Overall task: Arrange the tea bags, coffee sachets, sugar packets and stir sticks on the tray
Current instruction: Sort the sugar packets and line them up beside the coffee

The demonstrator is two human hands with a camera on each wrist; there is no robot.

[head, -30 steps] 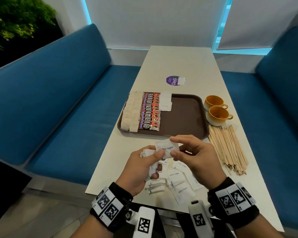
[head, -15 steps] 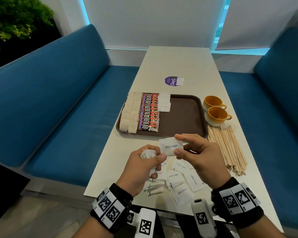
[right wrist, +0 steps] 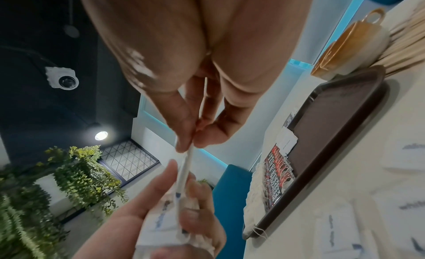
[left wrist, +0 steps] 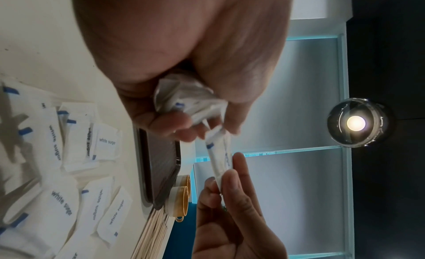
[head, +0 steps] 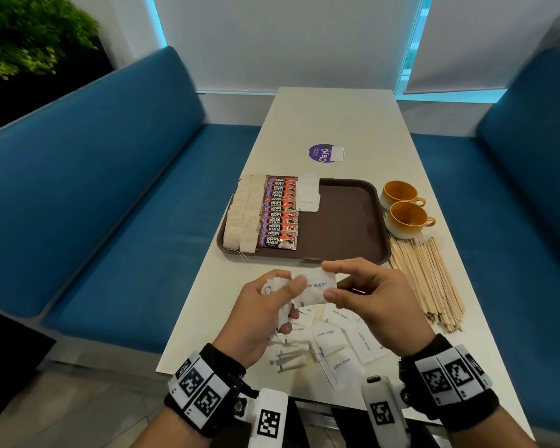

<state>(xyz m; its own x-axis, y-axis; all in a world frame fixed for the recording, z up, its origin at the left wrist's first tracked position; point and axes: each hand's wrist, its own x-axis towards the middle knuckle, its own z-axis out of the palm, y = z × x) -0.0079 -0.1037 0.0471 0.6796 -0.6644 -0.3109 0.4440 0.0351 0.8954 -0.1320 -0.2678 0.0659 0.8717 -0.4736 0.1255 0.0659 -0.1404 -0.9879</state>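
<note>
Above the table's near end, my right hand [head: 328,282] pinches one white sugar packet [head: 316,286] by its right edge. My left hand [head: 288,295] grips a bunch of sugar packets [left wrist: 184,99], and its thumb lies on the left end of that single packet. The packet [right wrist: 184,170] shows edge-on in both wrist views. The brown tray [head: 346,221] holds rows of tea bags [head: 243,215], coffee sachets [head: 280,213] and a few sugar packets [head: 308,195] at its left. Loose sugar packets [head: 333,344] lie under my hands. Stir sticks [head: 429,276] lie right of the tray.
Two orange cups [head: 404,208] stand by the tray's right edge, just behind the stir sticks. A purple round sticker [head: 324,152] lies farther up the table [head: 330,118]. Blue benches [head: 110,189] run along both sides.
My right hand has brought the single sugar packet left and down, back against the left hand's bunch; the left thumb now covers its left end.
</note>
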